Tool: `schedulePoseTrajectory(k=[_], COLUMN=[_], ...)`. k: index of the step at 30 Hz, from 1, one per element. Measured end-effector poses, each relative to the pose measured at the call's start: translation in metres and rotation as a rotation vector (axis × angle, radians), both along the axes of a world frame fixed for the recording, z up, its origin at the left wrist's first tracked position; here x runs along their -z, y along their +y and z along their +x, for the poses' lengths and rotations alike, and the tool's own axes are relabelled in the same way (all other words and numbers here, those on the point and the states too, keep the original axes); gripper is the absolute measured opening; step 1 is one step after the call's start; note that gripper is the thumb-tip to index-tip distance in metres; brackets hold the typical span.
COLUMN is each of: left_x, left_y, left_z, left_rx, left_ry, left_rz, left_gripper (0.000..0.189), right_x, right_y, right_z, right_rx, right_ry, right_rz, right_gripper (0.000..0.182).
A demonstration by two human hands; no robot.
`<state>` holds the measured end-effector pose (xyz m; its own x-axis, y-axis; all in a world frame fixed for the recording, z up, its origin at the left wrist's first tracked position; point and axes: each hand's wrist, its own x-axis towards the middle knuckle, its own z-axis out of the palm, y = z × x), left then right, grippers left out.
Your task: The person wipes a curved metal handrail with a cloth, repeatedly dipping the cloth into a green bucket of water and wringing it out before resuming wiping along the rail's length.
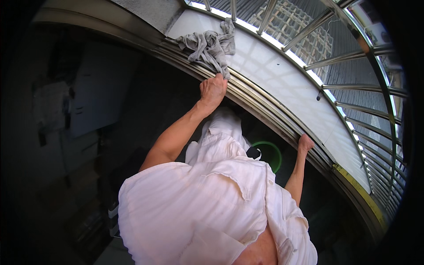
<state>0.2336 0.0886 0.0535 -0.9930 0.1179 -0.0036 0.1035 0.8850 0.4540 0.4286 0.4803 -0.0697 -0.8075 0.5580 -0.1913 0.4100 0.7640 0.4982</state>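
Observation:
A crumpled grey cloth lies over the upper part of a metal sliding-window track and onto the white sill beyond it. My left hand is closed on the cloth's lower end, at the track's near edge. Farther down the same track, to the right, my right hand rests on the rails; its fingers are curled or hidden, and whether it grips the frame cannot be told.
Past the track runs a white ledge with small dark bits on it, bounded by metal window bars. Yellow tape marks the lower right frame. Below, between my arms, stands a green-rimmed round container. A pale cabinet is at the left.

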Motion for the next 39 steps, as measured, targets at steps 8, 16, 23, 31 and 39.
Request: schedulePoseTrajectory(k=[8,16,23,31,39], left_x=[-0.087,-0.044,-0.011,-0.009,-0.003], left_y=[-0.08,-0.153,-0.143,-0.115,-0.002], left_z=[-0.111,-0.118,-0.145,-0.117,-0.034], left_rx=[-0.285,-0.178,-0.15,0.031,0.208], left_ry=[0.469,-0.087,-0.225,0.005,0.139], left_rz=[0.525,-0.411,-0.656,-0.702,-0.429], left_gripper=[0.017,0.023,0.028,0.021,0.023], right_x=[0.004,-0.003,-0.008,-0.004,0.005], right_y=[0.004,-0.005,0.0,-0.003,-0.003], right_z=[0.011,0.014,0.013,0.009,0.016], right_rx=[-0.318,-0.176,-0.126,-0.114,-0.24], right_ry=[0.334,0.301,0.194,0.305,0.466], right_rz=[0.013,-0.09,-0.154,-0.189,-0.183], right_gripper=[0.022,0.019,0.018,0.019,0.024])
